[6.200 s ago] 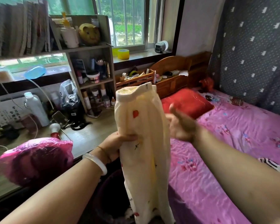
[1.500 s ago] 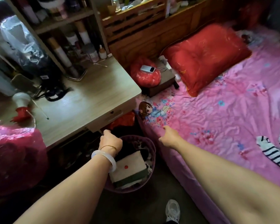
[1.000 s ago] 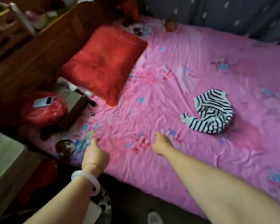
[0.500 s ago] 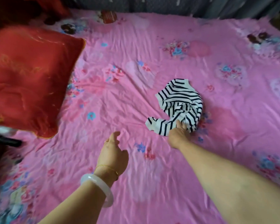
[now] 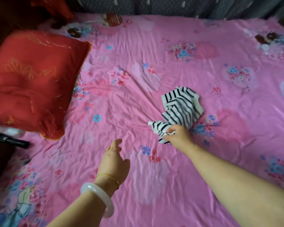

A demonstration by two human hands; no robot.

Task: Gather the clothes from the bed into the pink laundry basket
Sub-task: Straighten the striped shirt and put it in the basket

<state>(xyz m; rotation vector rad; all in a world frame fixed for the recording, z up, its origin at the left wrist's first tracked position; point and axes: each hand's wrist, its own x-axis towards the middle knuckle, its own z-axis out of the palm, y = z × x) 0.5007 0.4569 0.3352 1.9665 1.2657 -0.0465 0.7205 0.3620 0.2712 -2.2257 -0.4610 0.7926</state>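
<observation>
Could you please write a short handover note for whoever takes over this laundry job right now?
Right hand: closed on the near end of the striped garment, which lies mostly on the pink sheet.
Left hand: open, empty, above the sheet.
Red pillow stays on the bed.
No other loose clothes in view.
Left: lift the garment and put it in the basket, which is out of view.

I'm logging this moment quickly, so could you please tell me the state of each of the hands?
Left hand: open, empty, above the pink bedsheet.
Right hand: closed on the near end of the striped garment.
</observation>
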